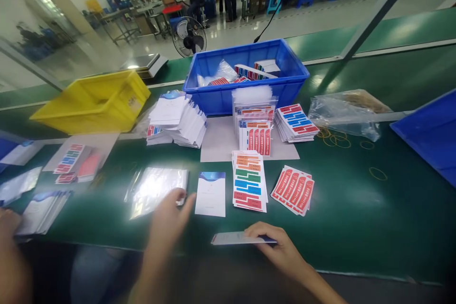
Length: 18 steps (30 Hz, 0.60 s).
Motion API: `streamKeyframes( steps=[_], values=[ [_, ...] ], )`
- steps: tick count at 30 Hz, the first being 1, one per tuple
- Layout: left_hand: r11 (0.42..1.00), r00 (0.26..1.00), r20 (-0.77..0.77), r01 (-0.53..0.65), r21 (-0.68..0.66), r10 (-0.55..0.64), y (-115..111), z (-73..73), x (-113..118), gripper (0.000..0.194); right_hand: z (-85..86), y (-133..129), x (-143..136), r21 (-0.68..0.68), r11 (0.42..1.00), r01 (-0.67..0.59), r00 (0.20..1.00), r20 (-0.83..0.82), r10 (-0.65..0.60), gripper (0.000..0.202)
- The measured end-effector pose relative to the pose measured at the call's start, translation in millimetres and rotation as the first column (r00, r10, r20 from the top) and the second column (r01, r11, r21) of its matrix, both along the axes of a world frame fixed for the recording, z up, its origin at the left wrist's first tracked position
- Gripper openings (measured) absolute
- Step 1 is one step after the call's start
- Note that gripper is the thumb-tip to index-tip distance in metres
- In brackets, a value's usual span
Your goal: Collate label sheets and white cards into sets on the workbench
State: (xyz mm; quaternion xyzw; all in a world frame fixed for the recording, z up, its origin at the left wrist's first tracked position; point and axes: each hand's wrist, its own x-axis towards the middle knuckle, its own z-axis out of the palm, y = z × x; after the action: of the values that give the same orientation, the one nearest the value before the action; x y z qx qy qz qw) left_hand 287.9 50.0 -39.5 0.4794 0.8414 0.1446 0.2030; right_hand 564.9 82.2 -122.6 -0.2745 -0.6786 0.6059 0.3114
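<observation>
My right hand (272, 243) is closed around a thin stack of printed cards (231, 238), held nearly edge-on above the front of the table. My left hand (171, 216), somewhat blurred, reaches the right corner of a pile of clear plastic bags (156, 187); its thumb stands apart from the fingers. Just right of that hand lies a white card with a blue top (210, 194). Beside it are a pile of multicoloured label cards (250, 181) and a fanned pile of red label cards (294, 190).
Behind stand a blue bin (245, 97) holding cards and plastic, a yellow bin (92, 104), white booklets (178, 118), bagged card sets (254, 123) and more label cards (297, 122). Rubber bands (333, 137) lie right. A neighbouring person's hand (9, 223) shows at far left.
</observation>
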Motion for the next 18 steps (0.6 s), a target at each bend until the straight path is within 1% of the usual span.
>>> streamKeyframes(
  steps=[1, 2, 4, 6, 8, 10, 12, 13, 14, 15, 16, 17, 18],
  values=[
    [0.992, 0.982, -0.148, -0.122, -0.014, 0.118, -1.2, -6.5, -18.5, 0.036, -1.2, 0.7, 1.4, -0.003, 1.0, 0.002, 1.0, -0.008, -0.002, 0.011],
    [0.982, 0.956, -0.245, -0.181, -0.055, 0.163, -3.0, -13.1, -35.4, 0.036, -2.0, 1.3, 2.5, -0.006, 1.0, 0.001, 1.0, -0.014, -0.001, 0.011],
    [0.96, 0.929, -0.324, -0.236, -0.152, 0.177, -7.4, -25.3, -61.5, 0.033, -2.6, 2.6, 3.4, -0.012, 1.0, -0.013, 1.0, -0.018, 0.012, 0.01],
    [0.946, 0.935, -0.317, -0.236, -0.22, 0.16, -11.5, -34.5, -76.3, 0.025, -1.5, 3.7, 2.6, -0.024, 1.0, -0.019, 1.0, -0.014, 0.019, 0.01],
    [0.943, 0.943, -0.297, -0.226, -0.246, 0.148, -13.9, -39.1, -82.9, 0.02, 0.6, 4.4, 0.4, -0.045, 0.999, -0.02, 1.0, 0.0, 0.02, 0.011],
    [0.946, 0.953, -0.271, -0.206, -0.25, 0.136, -15.1, -38.5, -85.4, 0.022, 2.4, 4.5, -1.8, -0.065, 0.998, -0.005, 0.999, 0.035, 0.008, 0.013],
    [0.956, 0.964, -0.24, -0.174, -0.238, 0.115, -17.1, -33.0, -85.2, 0.026, 2.5, 3.4, -2.8, -0.078, 0.997, 0.027, 0.994, 0.103, -0.019, 0.017],
    [0.964, 0.974, -0.194, -0.161, -0.21, 0.12, -18.7, -28.9, -83.5, 0.027, 1.9, 2.1, -2.7, -0.075, 0.996, 0.054, 0.989, 0.145, -0.043, 0.018],
    [0.973, 0.983, -0.103, -0.165, -0.16, 0.15, -20.7, -24.4, -80.0, 0.028, 0.8, 0.4, -2.2, -0.072, 0.993, 0.089, 0.98, 0.186, -0.074, 0.02],
    [0.977, 0.982, 0.023, -0.186, -0.101, 0.189, -22.8, -19.7, -74.4, 0.028, -0.4, -1.9, -1.7, -0.072, 0.989, 0.128, 0.969, 0.221, -0.109, 0.02],
    [0.975, 0.958, 0.181, -0.219, -0.045, 0.223, -24.9, -15.2, -66.5, 0.03, -1.5, -4.5, -1.3, -0.079, 0.982, 0.17, 0.959, 0.241, -0.147, 0.02],
    [0.964, 0.902, 0.352, -0.267, -0.006, 0.252, -26.8, -11.1, -56.3, 0.033, -2.2, -7.1, -1.3, -0.092, 0.972, 0.218, 0.951, 0.243, -0.19, 0.02],
    [0.965, 0.869, 0.434, -0.262, -0.004, 0.237, -28.2, -7.6, -44.4, 0.035, -2.1, -9.3, -2.0, -0.109, 0.96, 0.258, 0.947, 0.226, -0.229, 0.023]
  ],
)
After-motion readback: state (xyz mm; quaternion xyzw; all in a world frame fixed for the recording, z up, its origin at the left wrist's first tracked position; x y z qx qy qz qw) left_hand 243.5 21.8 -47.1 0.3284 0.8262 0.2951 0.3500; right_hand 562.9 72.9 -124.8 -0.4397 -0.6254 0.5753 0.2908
